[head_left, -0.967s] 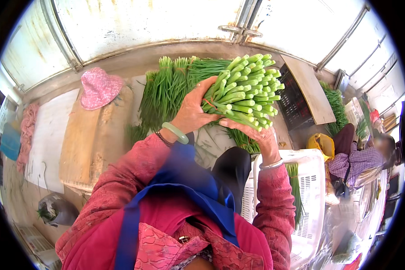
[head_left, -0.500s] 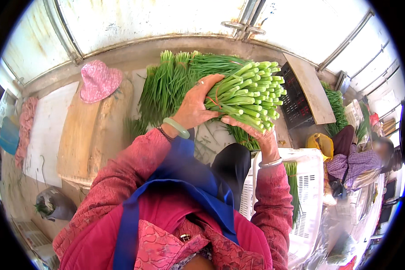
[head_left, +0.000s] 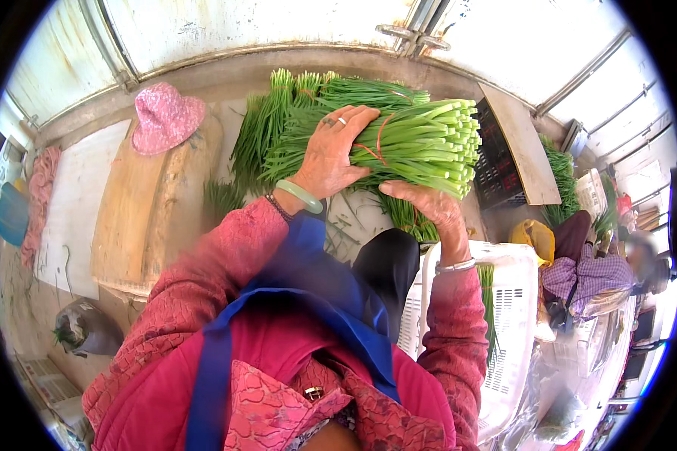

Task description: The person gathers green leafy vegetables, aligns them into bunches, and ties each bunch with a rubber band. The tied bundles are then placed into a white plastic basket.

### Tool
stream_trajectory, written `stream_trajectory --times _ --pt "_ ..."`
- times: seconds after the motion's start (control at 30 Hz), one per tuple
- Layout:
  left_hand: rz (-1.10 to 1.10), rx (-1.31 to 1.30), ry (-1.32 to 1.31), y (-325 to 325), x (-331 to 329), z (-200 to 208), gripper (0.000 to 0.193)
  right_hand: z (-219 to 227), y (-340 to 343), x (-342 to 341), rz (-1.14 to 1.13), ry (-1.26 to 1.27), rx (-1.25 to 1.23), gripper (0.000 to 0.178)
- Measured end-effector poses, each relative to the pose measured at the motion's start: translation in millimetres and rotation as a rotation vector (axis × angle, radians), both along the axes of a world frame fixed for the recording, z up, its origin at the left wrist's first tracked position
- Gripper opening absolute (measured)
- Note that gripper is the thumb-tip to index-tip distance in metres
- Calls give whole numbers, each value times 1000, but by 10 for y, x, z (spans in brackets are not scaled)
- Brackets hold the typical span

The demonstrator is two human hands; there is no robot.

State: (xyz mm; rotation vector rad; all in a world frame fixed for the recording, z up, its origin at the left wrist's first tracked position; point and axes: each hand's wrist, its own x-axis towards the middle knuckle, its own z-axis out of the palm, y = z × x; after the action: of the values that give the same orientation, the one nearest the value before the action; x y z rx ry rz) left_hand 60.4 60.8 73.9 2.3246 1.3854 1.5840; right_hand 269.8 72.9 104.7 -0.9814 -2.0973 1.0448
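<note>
I hold a thick bundle of green stalks (head_left: 421, 143), tied with a red band, its cut ends facing right. My left hand (head_left: 337, 150) presses flat on top of the bundle, fingers spread, a green bangle at the wrist. Under the bundle's right end, my right hand (head_left: 423, 201) cups it from below. More green stalks (head_left: 267, 128) lie in a heap behind and to the left of the bundle.
A pink hat (head_left: 164, 116) lies on a wooden board (head_left: 147, 210) at the left. A white plastic crate (head_left: 515, 301) with some stalks stands at my right. A dark crate (head_left: 496, 161) and a wooden plank (head_left: 520, 146) lie beyond. Another person (head_left: 583, 270) sits at the right.
The bundle has turned and dropped from a raised tilt to lie level. My left hand has slid onto its top, and my right hand stays under its right end.
</note>
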Motion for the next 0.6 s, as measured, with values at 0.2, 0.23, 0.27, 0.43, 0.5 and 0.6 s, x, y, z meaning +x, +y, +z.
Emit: stream_trajectory --times 0.2,0.23,0.27,0.43,0.5,0.6 --pt "37 22 -5 -33 1 -44 85 36 -97 3 -39 92 -187 33" --pt "60 33 1 -34 -8 -48 85 122 -156 -19 -81 82 -174 31" --pt "82 45 7 -28 -19 -49 85 163 -186 -33 -123 71 -161 30" --pt "170 105 59 -21 -106 -93 84 300 -176 358 -729 395 290 17" --pt "197 102 93 -16 -93 -96 84 534 -350 321 -690 484 486 15" --pt "209 86 120 -43 -78 -96 86 826 -524 136 -561 319 456 14"
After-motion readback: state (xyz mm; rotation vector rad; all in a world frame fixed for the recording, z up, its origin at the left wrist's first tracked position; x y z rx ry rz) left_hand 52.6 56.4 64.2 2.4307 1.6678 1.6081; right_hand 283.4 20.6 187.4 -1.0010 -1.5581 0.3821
